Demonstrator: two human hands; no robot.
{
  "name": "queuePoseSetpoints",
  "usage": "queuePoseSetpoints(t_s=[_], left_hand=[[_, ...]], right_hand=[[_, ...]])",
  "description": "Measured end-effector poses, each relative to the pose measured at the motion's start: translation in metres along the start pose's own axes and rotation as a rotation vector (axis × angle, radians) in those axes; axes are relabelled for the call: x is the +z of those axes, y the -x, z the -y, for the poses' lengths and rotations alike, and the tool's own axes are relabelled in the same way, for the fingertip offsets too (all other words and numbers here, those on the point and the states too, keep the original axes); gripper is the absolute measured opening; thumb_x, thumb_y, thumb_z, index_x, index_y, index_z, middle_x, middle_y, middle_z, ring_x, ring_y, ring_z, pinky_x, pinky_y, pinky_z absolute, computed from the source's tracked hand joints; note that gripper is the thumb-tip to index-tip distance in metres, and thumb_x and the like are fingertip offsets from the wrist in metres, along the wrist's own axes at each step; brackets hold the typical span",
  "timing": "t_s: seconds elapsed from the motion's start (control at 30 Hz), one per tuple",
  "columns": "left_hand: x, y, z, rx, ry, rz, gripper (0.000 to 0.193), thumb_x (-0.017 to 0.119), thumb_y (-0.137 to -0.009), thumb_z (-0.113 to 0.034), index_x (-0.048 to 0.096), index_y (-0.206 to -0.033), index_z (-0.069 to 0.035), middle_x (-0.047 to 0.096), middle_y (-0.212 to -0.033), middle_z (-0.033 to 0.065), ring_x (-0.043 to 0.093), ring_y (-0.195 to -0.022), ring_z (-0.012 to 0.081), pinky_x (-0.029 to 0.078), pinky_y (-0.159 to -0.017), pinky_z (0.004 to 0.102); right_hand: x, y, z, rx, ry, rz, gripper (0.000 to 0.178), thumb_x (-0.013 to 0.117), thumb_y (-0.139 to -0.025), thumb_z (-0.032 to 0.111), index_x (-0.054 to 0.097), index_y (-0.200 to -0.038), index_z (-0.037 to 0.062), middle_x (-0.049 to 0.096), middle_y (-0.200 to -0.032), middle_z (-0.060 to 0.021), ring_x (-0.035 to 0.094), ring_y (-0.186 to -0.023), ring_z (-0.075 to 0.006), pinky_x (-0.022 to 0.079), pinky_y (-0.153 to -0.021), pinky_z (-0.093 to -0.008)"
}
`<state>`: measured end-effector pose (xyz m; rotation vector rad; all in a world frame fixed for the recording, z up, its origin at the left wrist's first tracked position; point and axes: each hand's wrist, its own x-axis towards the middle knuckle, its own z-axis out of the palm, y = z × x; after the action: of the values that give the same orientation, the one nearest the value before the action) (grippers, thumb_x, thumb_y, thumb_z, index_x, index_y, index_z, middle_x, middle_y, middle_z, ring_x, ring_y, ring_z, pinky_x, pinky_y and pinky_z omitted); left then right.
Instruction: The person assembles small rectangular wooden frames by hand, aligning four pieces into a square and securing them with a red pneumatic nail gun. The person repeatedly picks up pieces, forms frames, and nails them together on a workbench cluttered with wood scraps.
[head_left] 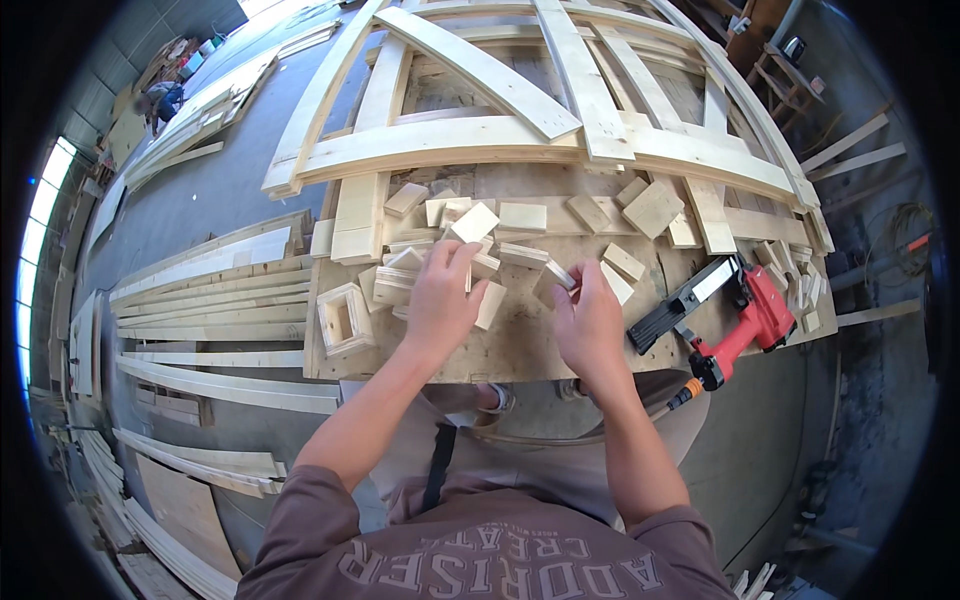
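Observation:
My left hand (pixel 445 295) is closed at the fingertips on a small pale wood block (pixel 474 222), over a loose heap of similar blocks. A short way to the right, my right hand (pixel 590 320) pinches another small block (pixel 560 273), seen nearly edge-on, between thumb and fingers. Between and beyond the hands lie several cut blocks, among them a flat one (pixel 522 216) and a larger square one (pixel 653 209). Left of my left hand stands a small open wooden box (pixel 345 318). All of these rest on a plywood worktable (pixel 520 345).
A red and black nail gun (pixel 740 320) with an air hose lies right of my right hand. Large wooden frames (pixel 450 135) are stacked across the table's far side. Long boards (pixel 215 310) lie to the left. Another person (pixel 160 100) bends over at the far left.

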<state>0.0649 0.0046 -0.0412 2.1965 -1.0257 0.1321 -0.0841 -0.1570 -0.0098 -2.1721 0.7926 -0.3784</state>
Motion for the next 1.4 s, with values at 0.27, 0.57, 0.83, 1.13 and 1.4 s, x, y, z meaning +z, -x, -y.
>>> queuePoseSetpoints(t_s=[0.27, 0.57, 0.83, 1.13, 1.4], left_hand=[[0.005, -0.005, 0.005, -0.122, 0.187, -0.050, 0.028, 0.085, -0.093, -0.004, 0.069, -0.116, -0.001, 0.069, -0.103, 0.0119, 0.071, -0.088, 0.0275, 0.058, -0.084, 0.0404], [0.009, 0.008, 0.012, -0.073, 0.179, -0.278, 0.024, 0.083, -0.096, -0.005, 0.064, -0.111, -0.002, 0.064, -0.100, 0.0120, 0.064, -0.086, 0.0273, 0.054, -0.078, 0.0409], [0.009, 0.017, 0.014, -0.029, 0.373, -0.459, 0.032, 0.086, -0.099, -0.021, 0.064, -0.111, -0.001, 0.066, -0.102, 0.0110, 0.064, -0.086, 0.0257, 0.053, -0.081, 0.0359], [0.050, 0.076, -0.046, -0.100, 0.337, 0.030, 0.029, 0.085, -0.090, -0.008, 0.062, -0.107, -0.002, 0.070, -0.104, 0.0113, 0.066, -0.099, 0.0295, 0.054, -0.088, 0.0415], [0.042, 0.060, -0.053, -0.028, 0.279, 0.161, 0.042, 0.083, -0.089, -0.006, 0.069, -0.128, -0.001, 0.072, -0.114, 0.0170, 0.070, -0.105, 0.0403, 0.058, -0.093, 0.0470]], right_hand=[[0.006, 0.022, -0.043, -0.148, 0.176, -0.114, 0.027, 0.068, -0.104, 0.007, 0.059, -0.126, -0.0046, 0.074, -0.113, -0.0273, 0.072, -0.102, -0.0491, 0.055, -0.088, -0.0559], [0.001, 0.034, -0.035, 0.169, -0.251, -0.105, 0.023, 0.075, -0.096, 0.002, 0.057, -0.109, -0.0025, 0.072, -0.098, -0.0222, 0.071, -0.088, -0.0436, 0.055, -0.082, -0.0526], [-0.003, 0.042, -0.044, -0.017, 0.018, -0.199, 0.027, 0.079, -0.092, 0.000, 0.058, -0.109, -0.0017, 0.070, -0.091, -0.0185, 0.071, -0.081, -0.0394, 0.055, -0.073, -0.0460], [-0.009, 0.053, -0.045, 0.036, -0.024, -0.190, 0.027, 0.079, -0.090, 0.001, 0.061, -0.110, -0.0008, 0.071, -0.090, -0.0178, 0.070, -0.084, -0.0398, 0.055, -0.076, -0.0502], [-0.006, 0.058, -0.060, -0.114, 0.135, -0.135, 0.023, 0.074, -0.092, 0.001, 0.071, -0.115, 0.0003, 0.071, -0.110, -0.0208, 0.069, -0.105, -0.0440, 0.055, -0.092, -0.0520]])
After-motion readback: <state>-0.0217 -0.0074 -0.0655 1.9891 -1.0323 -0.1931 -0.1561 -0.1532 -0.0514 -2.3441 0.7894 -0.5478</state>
